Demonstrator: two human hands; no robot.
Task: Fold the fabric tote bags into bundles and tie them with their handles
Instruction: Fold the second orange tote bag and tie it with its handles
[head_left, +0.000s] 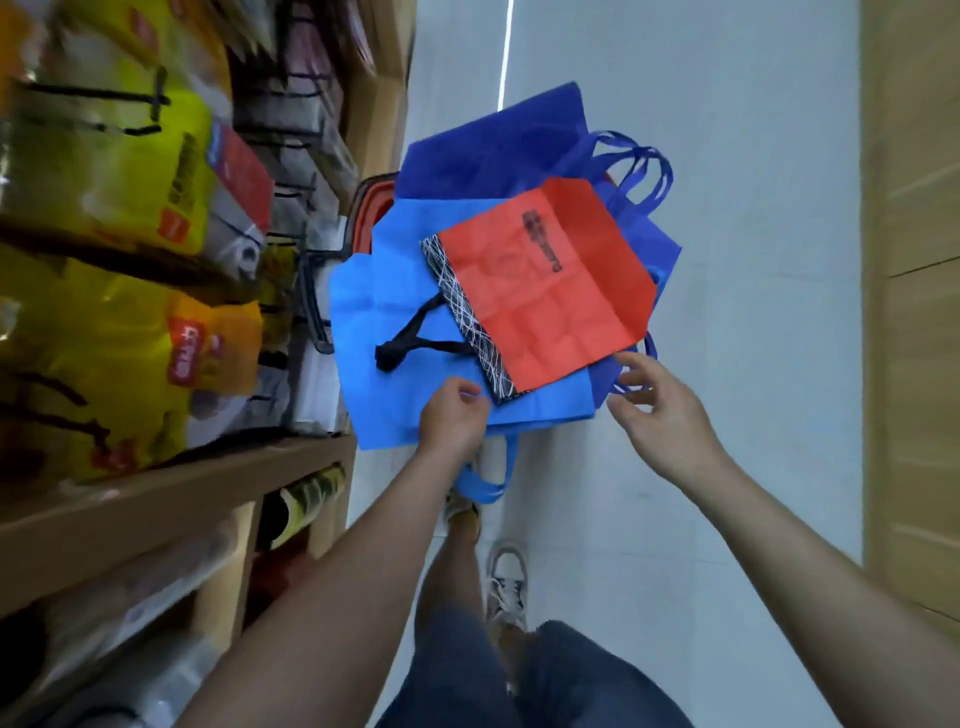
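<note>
Outstretched left hand (454, 415) pinches the light-blue tote (363, 312), right hand (660, 410) hovers spread-fingered beside the red tote (545, 291)

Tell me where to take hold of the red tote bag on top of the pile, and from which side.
The red tote bag lies flat on top; its near right corner juts past the light blue tote bag the left hand holds. Pinch that corner from the right with the right hand.
</note>
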